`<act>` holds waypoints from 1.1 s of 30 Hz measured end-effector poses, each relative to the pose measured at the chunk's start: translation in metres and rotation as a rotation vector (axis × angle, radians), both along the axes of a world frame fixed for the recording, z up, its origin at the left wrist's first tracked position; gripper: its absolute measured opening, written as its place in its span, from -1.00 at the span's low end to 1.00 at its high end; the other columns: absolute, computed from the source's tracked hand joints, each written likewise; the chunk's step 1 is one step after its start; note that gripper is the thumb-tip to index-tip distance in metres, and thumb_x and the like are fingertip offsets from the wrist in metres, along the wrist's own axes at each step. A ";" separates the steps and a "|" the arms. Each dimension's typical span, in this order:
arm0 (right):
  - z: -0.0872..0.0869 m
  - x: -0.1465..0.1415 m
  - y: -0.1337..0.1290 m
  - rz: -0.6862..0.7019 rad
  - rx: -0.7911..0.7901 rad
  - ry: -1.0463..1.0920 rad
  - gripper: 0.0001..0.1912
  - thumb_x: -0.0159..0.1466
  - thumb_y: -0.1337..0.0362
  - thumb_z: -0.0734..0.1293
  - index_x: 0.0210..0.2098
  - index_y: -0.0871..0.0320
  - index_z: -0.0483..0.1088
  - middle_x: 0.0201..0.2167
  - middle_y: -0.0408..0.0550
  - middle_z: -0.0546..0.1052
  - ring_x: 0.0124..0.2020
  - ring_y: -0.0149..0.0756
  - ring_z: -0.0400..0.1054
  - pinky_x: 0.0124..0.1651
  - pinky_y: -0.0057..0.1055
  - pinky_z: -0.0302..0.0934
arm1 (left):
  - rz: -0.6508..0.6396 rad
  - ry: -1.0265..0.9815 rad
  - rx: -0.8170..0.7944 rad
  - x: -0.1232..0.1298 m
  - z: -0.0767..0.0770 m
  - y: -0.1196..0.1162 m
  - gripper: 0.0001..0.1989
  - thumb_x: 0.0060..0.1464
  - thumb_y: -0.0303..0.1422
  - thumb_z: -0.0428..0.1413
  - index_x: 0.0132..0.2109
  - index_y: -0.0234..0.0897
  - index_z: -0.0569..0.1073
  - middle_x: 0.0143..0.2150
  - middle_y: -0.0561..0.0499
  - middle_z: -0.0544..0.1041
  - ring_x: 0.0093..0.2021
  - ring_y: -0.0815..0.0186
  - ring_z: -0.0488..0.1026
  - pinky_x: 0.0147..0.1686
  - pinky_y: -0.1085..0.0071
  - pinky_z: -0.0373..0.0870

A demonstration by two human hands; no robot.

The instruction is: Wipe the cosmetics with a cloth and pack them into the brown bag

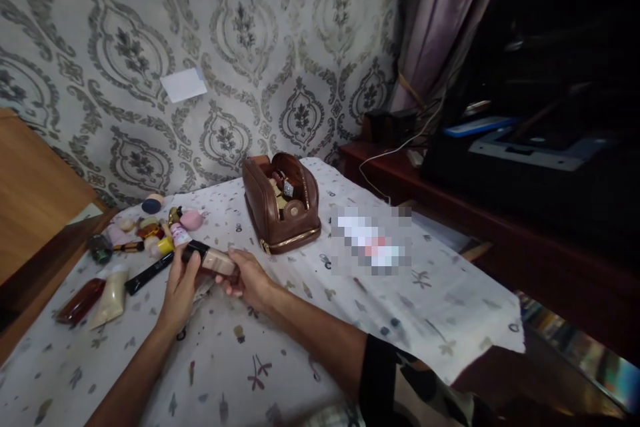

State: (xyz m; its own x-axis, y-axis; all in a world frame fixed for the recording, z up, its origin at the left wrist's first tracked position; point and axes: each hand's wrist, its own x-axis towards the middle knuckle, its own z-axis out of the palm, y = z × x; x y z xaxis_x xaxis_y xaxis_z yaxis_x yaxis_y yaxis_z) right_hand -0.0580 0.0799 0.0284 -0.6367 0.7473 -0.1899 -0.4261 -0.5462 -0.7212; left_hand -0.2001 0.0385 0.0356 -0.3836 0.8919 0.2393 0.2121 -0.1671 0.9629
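Observation:
Between my two hands is a foundation bottle with a beige body and a black cap, held tilted above the cloth. The fingers of my left hand are closed at its capped end. My right hand grips the beige end. Just beyond them stands a brown makeup bag, unzipped at the top, with several items showing inside. Left of my left hand lie a long black tube, a cream-coloured squeeze tube and a dark red bottle.
Several small cosmetics, among them a pink sponge and a navy round item, cluster at the back left. A blurred-out object lies right of the bag. A white cable hangs from the dark red cabinet.

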 end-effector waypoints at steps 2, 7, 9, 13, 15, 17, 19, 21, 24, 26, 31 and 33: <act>0.004 0.001 0.001 0.014 -0.066 0.016 -0.69 0.45 0.11 0.08 -0.26 0.16 0.29 -0.70 -0.22 0.41 -0.82 -0.47 0.13 -0.73 -0.58 -0.20 | -0.041 0.005 0.009 0.002 0.008 0.000 -0.53 0.05 0.01 0.20 -0.01 -0.17 0.42 -0.18 0.02 0.48 -0.22 0.25 0.44 -0.27 0.42 0.41; 0.016 0.006 0.001 0.019 -0.206 0.057 -0.58 0.48 0.19 -0.04 -0.30 0.18 0.32 -0.71 -0.14 0.42 -0.81 -0.48 0.11 -0.72 -0.58 -0.21 | -0.279 0.168 -0.101 -0.003 0.051 0.005 -0.59 -0.05 -0.14 0.31 -0.06 -0.14 0.48 -0.36 0.07 0.45 -0.45 0.31 0.39 -0.45 0.42 0.40; 0.018 0.007 0.002 0.018 -0.249 0.081 -0.58 0.48 0.16 -0.03 -0.31 0.19 0.33 -0.69 -0.10 0.44 -0.80 -0.48 0.11 -0.70 -0.58 -0.20 | -0.362 0.282 -0.139 -0.005 0.072 0.010 -0.63 -0.08 -0.18 0.33 -0.11 -0.14 0.51 -0.36 0.06 0.46 -0.46 0.29 0.40 -0.48 0.42 0.41; 0.016 0.007 0.004 -0.082 -0.236 0.163 -0.69 0.45 0.21 0.04 -0.28 0.17 0.32 -0.67 -0.12 0.45 -0.76 -0.46 0.16 -0.67 -0.58 -0.16 | -0.520 0.463 -0.239 0.000 0.099 0.023 -0.70 -0.05 -0.17 0.30 -0.16 -0.15 0.52 -0.32 0.01 0.50 -0.38 0.21 0.46 -0.51 0.41 0.43; 0.013 0.005 0.005 -0.193 -0.167 0.221 -0.83 0.37 0.20 0.20 -0.26 0.15 0.33 -0.62 -0.15 0.48 -0.73 -0.45 0.22 -0.64 -0.56 -0.07 | -0.507 0.507 -0.296 0.006 0.105 0.028 -0.67 -0.02 -0.13 0.27 -0.12 -0.14 0.49 -0.33 0.01 0.51 -0.36 0.18 0.49 -0.51 0.40 0.45; 0.010 0.004 0.005 -0.284 -0.092 0.281 -0.77 0.23 0.12 0.38 -0.24 0.14 0.35 -0.55 -0.17 0.52 -0.68 -0.45 0.28 -0.59 -0.54 0.03 | -0.465 0.517 -0.333 0.012 0.107 0.033 -0.64 0.01 -0.09 0.23 -0.09 -0.15 0.45 -0.33 0.03 0.51 -0.35 0.18 0.51 -0.47 0.38 0.47; 0.009 0.003 0.004 -0.335 -0.041 0.324 -0.59 0.06 0.03 0.51 -0.25 0.12 0.37 -0.51 -0.18 0.54 -0.63 -0.44 0.31 -0.55 -0.53 0.07 | -0.435 0.520 -0.351 0.018 0.109 0.036 -0.63 0.02 -0.06 0.21 -0.11 -0.17 0.43 -0.32 0.05 0.49 -0.39 0.23 0.51 -0.43 0.37 0.49; 0.010 0.003 0.004 -0.344 -0.026 0.354 -0.47 -0.06 -0.04 0.56 -0.25 0.12 0.38 -0.49 -0.19 0.55 -0.60 -0.42 0.34 -0.53 -0.52 0.08 | -0.409 0.531 -0.340 0.021 0.113 0.039 -0.63 -0.01 -0.05 0.21 -0.16 -0.20 0.42 -0.33 0.08 0.47 -0.45 0.30 0.47 -0.41 0.37 0.48; 0.015 0.007 0.005 -0.311 -0.113 0.412 -0.40 -0.06 -0.15 0.53 -0.22 0.12 0.38 -0.46 -0.17 0.55 -0.55 -0.36 0.39 -0.54 -0.50 0.10 | -0.409 0.563 -0.328 0.021 0.128 0.042 -0.62 -0.06 -0.08 0.24 -0.18 -0.21 0.39 -0.36 0.11 0.45 -0.47 0.33 0.45 -0.43 0.39 0.45; 0.018 0.011 0.007 -0.291 -0.216 0.439 -0.46 0.07 -0.18 0.44 -0.22 0.13 0.37 -0.47 -0.14 0.54 -0.54 -0.34 0.41 -0.55 -0.50 0.08 | -0.388 0.568 -0.313 0.024 0.147 0.045 -0.57 -0.10 -0.10 0.28 -0.15 -0.20 0.37 -0.41 0.13 0.44 -0.49 0.31 0.45 -0.49 0.40 0.42; 0.024 0.020 0.011 -0.231 -0.383 0.408 -0.57 0.41 -0.05 0.14 -0.26 0.19 0.38 -0.54 -0.07 0.51 -0.58 -0.40 0.37 -0.56 -0.54 0.00 | -0.264 0.489 -0.068 0.056 0.194 0.067 -0.52 -0.13 -0.14 0.34 -0.11 -0.20 0.36 -0.36 0.12 0.48 -0.46 0.32 0.51 -0.46 0.42 0.45; 0.024 0.021 0.012 -0.215 -0.399 0.396 -0.55 0.42 -0.03 0.12 -0.28 0.22 0.39 -0.56 -0.06 0.50 -0.60 -0.42 0.35 -0.56 -0.55 -0.01 | -0.315 0.450 0.010 0.078 0.201 0.086 -0.57 -0.11 -0.17 0.33 -0.16 -0.22 0.35 -0.35 0.12 0.49 -0.42 0.34 0.53 -0.35 0.39 0.49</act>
State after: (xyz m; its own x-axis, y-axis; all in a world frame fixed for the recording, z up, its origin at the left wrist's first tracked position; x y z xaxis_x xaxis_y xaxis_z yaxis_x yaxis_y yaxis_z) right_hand -0.0372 0.0915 0.0523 -0.5584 0.7874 -0.2611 -0.7518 -0.6134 -0.2419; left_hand -0.1221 0.1241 0.2368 0.0434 0.9440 0.3271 0.5410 -0.2974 0.7867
